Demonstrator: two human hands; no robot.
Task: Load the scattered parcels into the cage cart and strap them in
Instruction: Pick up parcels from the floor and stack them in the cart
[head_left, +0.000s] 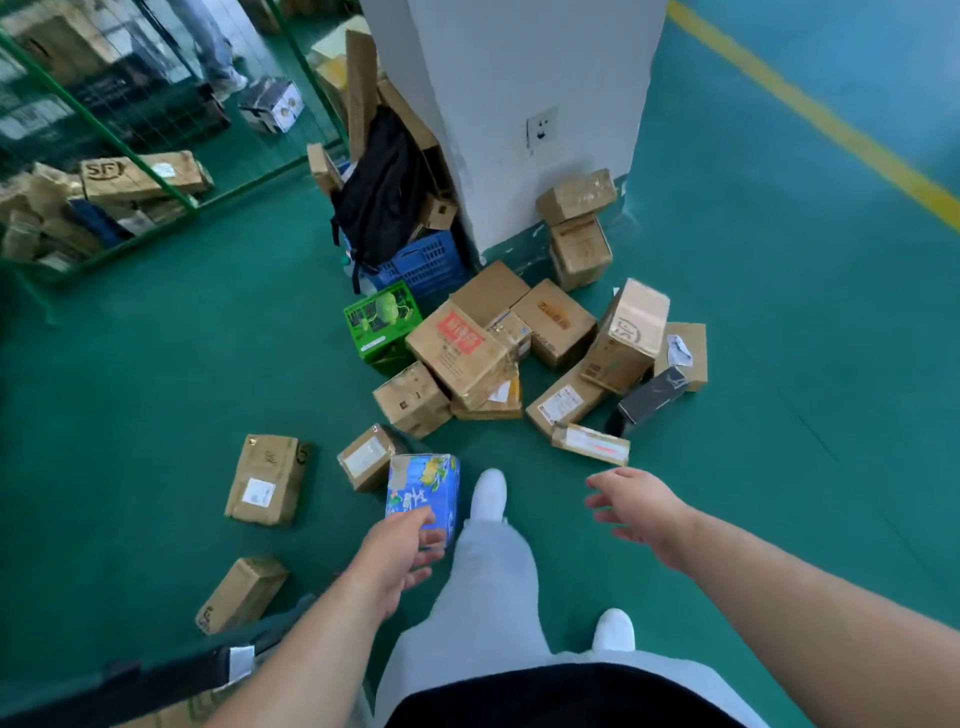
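A blue printed parcel (423, 486) stands on the green floor just ahead of my feet. My left hand (397, 553) reaches over its near end, fingers apart, touching or nearly touching it. My right hand (636, 504) hovers open to the right, holding nothing. A heap of cardboard parcels (462, 348) lies beyond, with a green printed box (382, 322) and a black box (652, 397) among them. Loose brown parcels lie at the left (267, 478) and lower left (241, 592). The green wire cage cart (130, 150) stands at the upper left with several parcels inside.
A white pillar (519, 104) rises behind the heap, with a blue crate (421, 262) and black backpack (382, 187) against it. Another person's legs (208, 41) show behind the cage. A yellow floor line (810, 109) runs at the upper right. A dark object's edge (156, 675) sits at the bottom left.
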